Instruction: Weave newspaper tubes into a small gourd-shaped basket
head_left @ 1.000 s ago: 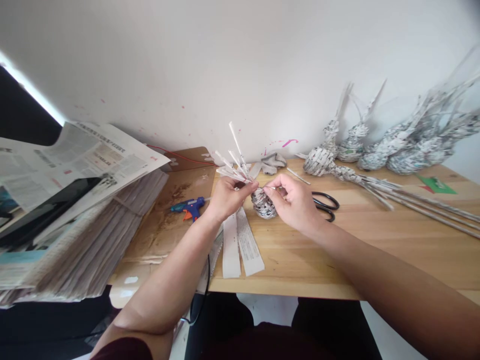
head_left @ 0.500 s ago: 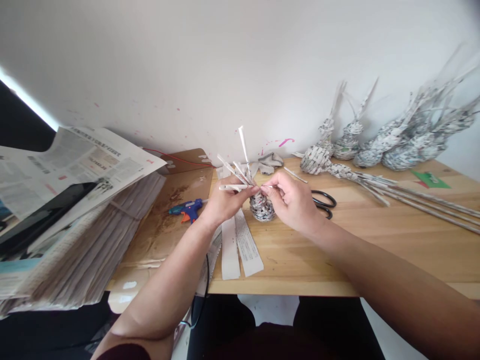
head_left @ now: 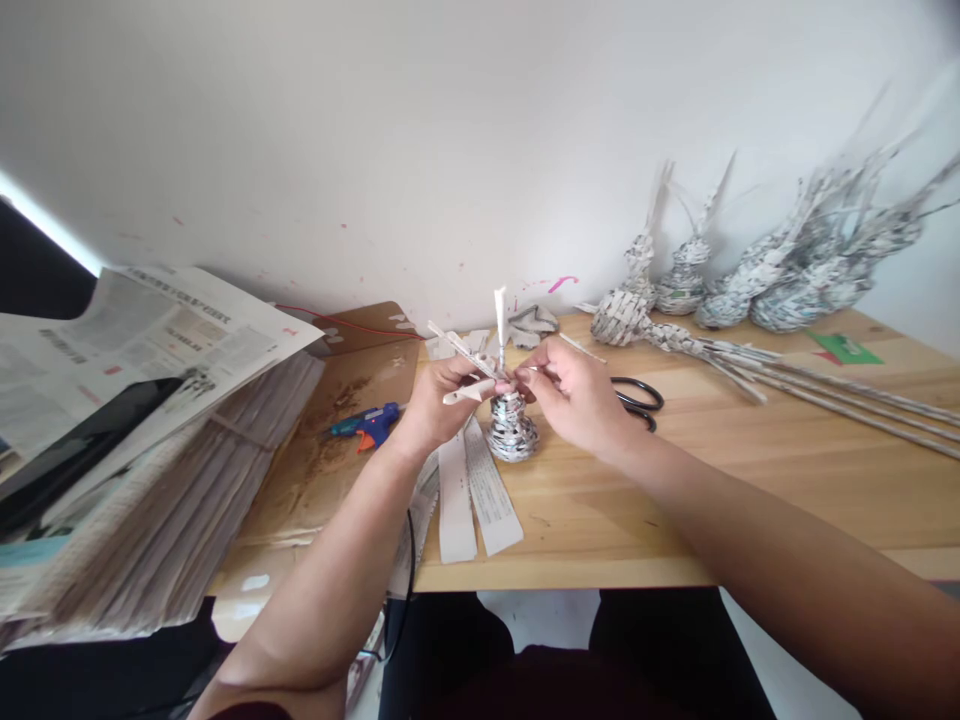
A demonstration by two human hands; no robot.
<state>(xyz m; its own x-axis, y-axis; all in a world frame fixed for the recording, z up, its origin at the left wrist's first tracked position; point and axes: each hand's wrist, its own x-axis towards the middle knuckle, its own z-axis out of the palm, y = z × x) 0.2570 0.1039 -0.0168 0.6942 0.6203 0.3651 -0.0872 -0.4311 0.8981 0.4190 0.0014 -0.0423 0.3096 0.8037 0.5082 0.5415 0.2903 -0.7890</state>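
Note:
A small gourd-shaped figure woven from newspaper (head_left: 513, 432) stands on the wooden table between my hands. Several rolled paper strips (head_left: 501, 325) stick up and out from its neck. My left hand (head_left: 442, 400) is closed on the strips at the left of the neck, its thumb near the top. On the right side, my right hand (head_left: 574, 392) pinches a thin paper strip close to the neck. Fingers partly cover the spot where the strips meet the weave. Flat cut newspaper strips (head_left: 491, 490) lie just in front of the left hand.
A blue glue gun (head_left: 375, 425) rests on cardboard (head_left: 300, 470) at left, by a tall newspaper stack (head_left: 217, 490) with a black phone (head_left: 90, 450) on top. Black-handled scissors (head_left: 637, 400) lie right. Several woven gourds (head_left: 622, 312) and long paper rods (head_left: 847, 395) occupy the back right.
The woven figure appears slightly lower and further left, showing more of its body. Its tall strip now points nearly straight up. Both hands keep their hold near the neck.

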